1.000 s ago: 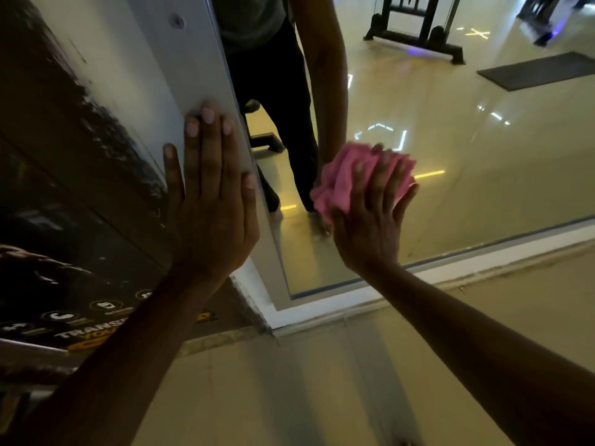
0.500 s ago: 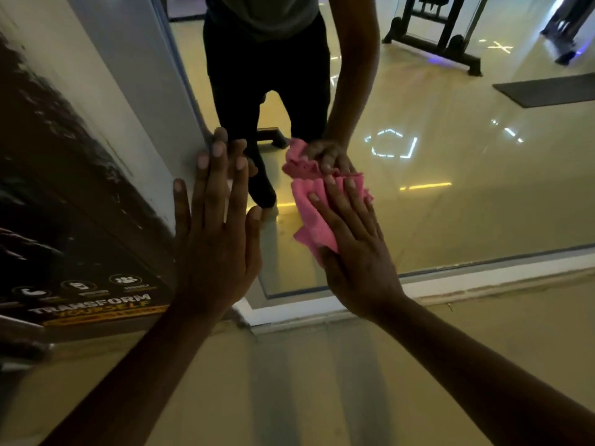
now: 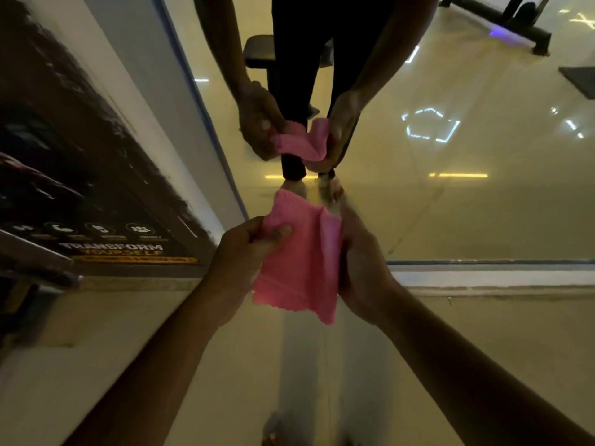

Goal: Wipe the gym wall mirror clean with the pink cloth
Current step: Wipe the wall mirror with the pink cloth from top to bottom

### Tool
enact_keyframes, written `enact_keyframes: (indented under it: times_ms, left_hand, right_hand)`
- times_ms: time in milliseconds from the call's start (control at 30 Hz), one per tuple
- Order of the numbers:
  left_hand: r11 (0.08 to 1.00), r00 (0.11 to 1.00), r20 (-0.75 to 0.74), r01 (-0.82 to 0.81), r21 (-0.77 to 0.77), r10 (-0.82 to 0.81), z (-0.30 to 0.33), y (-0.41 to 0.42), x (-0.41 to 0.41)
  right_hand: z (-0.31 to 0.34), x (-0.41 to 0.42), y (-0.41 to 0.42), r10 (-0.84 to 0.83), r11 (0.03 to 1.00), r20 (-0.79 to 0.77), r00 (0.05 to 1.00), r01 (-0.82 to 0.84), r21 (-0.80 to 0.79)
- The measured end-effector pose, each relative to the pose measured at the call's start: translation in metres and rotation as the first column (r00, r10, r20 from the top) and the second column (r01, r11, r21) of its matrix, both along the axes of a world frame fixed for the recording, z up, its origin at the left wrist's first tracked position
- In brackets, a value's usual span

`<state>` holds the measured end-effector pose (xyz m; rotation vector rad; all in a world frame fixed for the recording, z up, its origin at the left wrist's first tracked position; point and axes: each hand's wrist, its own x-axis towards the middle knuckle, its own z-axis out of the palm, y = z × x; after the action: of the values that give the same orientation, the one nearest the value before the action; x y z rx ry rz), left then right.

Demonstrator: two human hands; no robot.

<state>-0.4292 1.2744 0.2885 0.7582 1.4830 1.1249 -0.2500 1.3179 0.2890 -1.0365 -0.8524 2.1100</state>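
Both hands hold thin pink fabric cloth [image 3: 297, 262] off the large wall mirror [image 3: 450, 188], near its bottom-left corner: left hand [image 3: 244, 252] pinches left edge, right hand [image 3: 360, 268] grips right edge.

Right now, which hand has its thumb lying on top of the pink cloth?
The left hand: its thumb pinches the pink cloth from above. The right hand grips the other edge.

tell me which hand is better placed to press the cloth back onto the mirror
Probably the right hand: it holds the pink cloth along its mirror-side edge, while the left hand only pinches the corner nearer the poster.
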Motion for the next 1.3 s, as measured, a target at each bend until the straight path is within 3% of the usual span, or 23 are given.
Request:
enact_keyframes:
  times_ms: [67, 200, 333, 400, 500, 667, 767, 900, 1100, 1133, 1200, 1267, 1300]
  left_hand:
    - [0.999, 0.992, -0.121, -0.029, 0.046, 0.035, -0.005, -0.006, -0.005]
    - [0.985, 0.933, -0.349, -0.024, 0.168, 0.083, -0.017, -0.012, -0.021]
    - [0.959, 0.905, -0.401, -0.025, 0.284, 0.142, -0.045, -0.009, -0.023]
    - [0.950, 0.865, -0.476, -0.002, 0.313, 0.159, -0.062, -0.004, -0.017]
    - [0.896, 0.722, -0.630, 0.034, 0.444, 0.285, -0.090, 0.005, -0.016]
    - [0.797, 0.600, -0.650, 0.035, 0.603, 0.466, -0.134, 0.020, -0.016]
    - [0.736, 0.474, -0.676, 0.084, 0.672, 0.564, -0.157, 0.027, -0.014]
    - [0.754, 0.448, -0.691, 0.055, 0.654, 0.567, -0.162, 0.036, -0.013]
    - [0.672, 0.443, -0.608, 0.017, 0.740, 0.659, -0.168, 0.050, -0.010]
    - [0.680, 0.391, -0.619, -0.025, 0.733, 0.681, -0.167, 0.054, -0.006]
    - [0.676, 0.183, -0.654, -0.110, 0.729, 0.734, -0.167, 0.061, 0.002]
    - [0.605, 0.006, -0.605, -0.014, 0.796, 0.796, -0.170, 0.066, 0.013]
    - [0.591, 0.008, -0.594, 0.082, 0.802, 0.805, -0.175, 0.069, 0.016]
  right_hand:
    - [-0.002, -0.002, -0.001, 0.019, 0.999, -0.018, 1.000, -0.018, 0.042]
    - [-0.032, -0.010, -0.002, -0.178, 0.938, 0.321, 0.930, 0.061, 0.342]
    - [-0.068, -0.026, 0.008, -0.355, 0.824, 0.368, 0.859, 0.102, 0.557]
    - [-0.085, -0.034, 0.017, -0.420, 0.754, 0.353, 0.836, 0.105, 0.649]
    - [-0.106, -0.039, 0.029, -0.534, 0.639, 0.318, 0.783, 0.128, 0.758]
    - [-0.137, -0.025, 0.049, -0.590, 0.523, 0.303, 0.749, 0.068, 0.850]
    - [-0.151, -0.021, 0.058, -0.612, 0.434, 0.228, 0.757, 0.081, 0.897]
    - [-0.161, -0.022, 0.069, -0.650, 0.341, 0.169, 0.741, 0.086, 0.936]
    - [-0.164, -0.025, 0.081, -0.766, 0.046, -0.014, 0.642, 0.076, 0.996]
    - [-0.164, -0.025, 0.086, -0.795, -0.020, -0.037, 0.606, 0.034, 0.999]
    - [-0.167, -0.025, 0.095, -0.868, -0.086, -0.027, 0.496, -0.096, 0.992]
    - [-0.170, -0.025, 0.099, -0.922, -0.105, -0.022, 0.388, -0.195, 0.975]
    - [-0.171, -0.024, 0.099, -0.939, -0.108, -0.026, 0.343, -0.223, 0.969]
